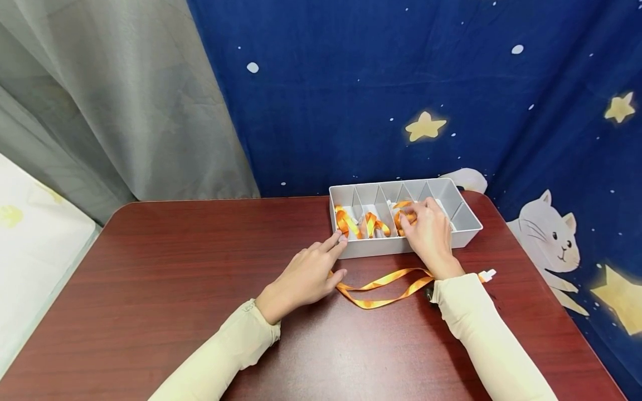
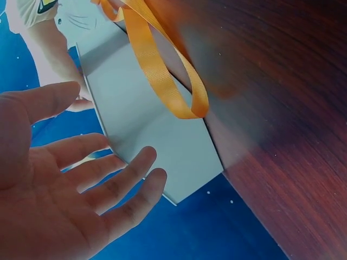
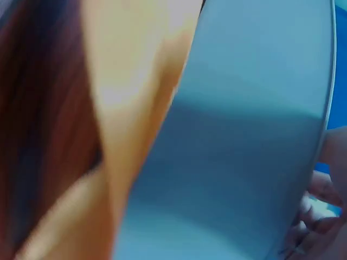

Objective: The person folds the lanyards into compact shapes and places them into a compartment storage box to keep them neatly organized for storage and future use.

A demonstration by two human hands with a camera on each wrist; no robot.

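A light grey divided box (image 1: 373,249) stands near the table's far edge. Coiled orange lanyards lie in its compartments: one lanyard (image 1: 347,221) at the left end, another lanyard (image 1: 377,225) beside it. My right hand (image 1: 428,233) reaches over the front wall and pinches an orange lanyard (image 1: 403,214) in the third compartment from the left; its fingertips are partly hidden. With fingers spread, my left hand (image 1: 312,273) rests its fingertips at the box's front left corner. In the left wrist view its palm and fingers (image 2: 133,179) hold nothing.
Another orange lanyard (image 1: 373,303) lies stretched on the dark red table (image 1: 200,267) in front of the box, with a white clip (image 1: 487,275) at its right end. A blue curtain (image 1: 341,100) hangs right behind the table, a grey curtain (image 1: 125,111) to its left.
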